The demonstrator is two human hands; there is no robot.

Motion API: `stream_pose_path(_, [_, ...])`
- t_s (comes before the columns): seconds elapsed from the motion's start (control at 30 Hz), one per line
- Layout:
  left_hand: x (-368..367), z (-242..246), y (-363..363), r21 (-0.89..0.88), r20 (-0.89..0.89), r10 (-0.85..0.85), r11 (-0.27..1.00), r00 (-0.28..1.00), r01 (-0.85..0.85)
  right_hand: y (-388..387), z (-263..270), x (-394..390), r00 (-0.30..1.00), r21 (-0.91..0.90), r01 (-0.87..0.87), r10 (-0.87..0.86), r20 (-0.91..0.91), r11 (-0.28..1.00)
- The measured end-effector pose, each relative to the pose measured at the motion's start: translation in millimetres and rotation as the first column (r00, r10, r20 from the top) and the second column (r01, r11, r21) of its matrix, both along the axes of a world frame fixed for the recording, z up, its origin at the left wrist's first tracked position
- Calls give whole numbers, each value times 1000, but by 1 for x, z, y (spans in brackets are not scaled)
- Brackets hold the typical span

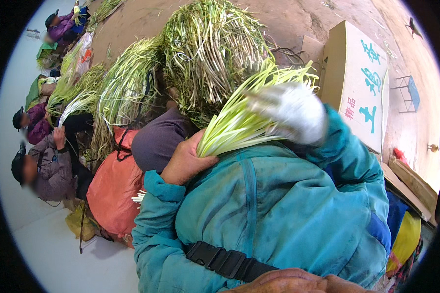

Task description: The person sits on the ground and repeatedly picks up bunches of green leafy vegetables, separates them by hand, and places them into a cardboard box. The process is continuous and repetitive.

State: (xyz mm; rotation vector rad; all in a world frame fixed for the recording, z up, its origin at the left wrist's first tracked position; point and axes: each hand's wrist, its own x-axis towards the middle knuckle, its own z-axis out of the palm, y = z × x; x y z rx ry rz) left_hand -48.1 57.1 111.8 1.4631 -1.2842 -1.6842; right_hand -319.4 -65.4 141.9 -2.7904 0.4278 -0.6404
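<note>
A bunch of pale yellow-green leafy stalks (234,117), like blanched chives, lies across the front of my teal jacket. Bare, my left hand (189,159) grips its lower end. My right hand (291,111), in a white glove and blurred, is at the leafy end; its fingers lie over the leaves, and whether they close on them cannot be told. Just beyond is a big heap of stalks with brownish stems (212,55), and a paler heap (128,84) lies beside it. White stalk ends (139,197) show behind my left sleeve.
A carton with printed writing (359,84) stands on the right, with a small blue stool (412,93) farther off. On the left is a red-orange sack (113,190). Several people sit along the left wall; the nearest person (51,164) holds pale stalks. Flattened cardboard (410,186) lies at the lower right.
</note>
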Motion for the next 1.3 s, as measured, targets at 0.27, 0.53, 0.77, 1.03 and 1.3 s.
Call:
stream_pose_path(0.27, [5,7,11,-2,43,-26,1000,999,26,-85,-69,-149,433,-212,731,-681,-591,649])
stream_pose_path(0.53, [1,13,18,-74,247,1,997,969,18,-28,-1,-43,935,-74,354,-352,42,932])
stream_pose_path(0.77, [-8,10,4,-248,636,-44,934,770,258,22,-37,87,998,-175,-50,56,30,983])
stream_pose_path(1.03, [15,12,17,-177,531,-50,970,846,169,10,-74,57,975,-230,102,-144,-172,968])
stream_pose_path(1.3, [18,17,19,-104,327,-26,993,945,64,-16,-44,17,919,-275,124,-215,-332,953])
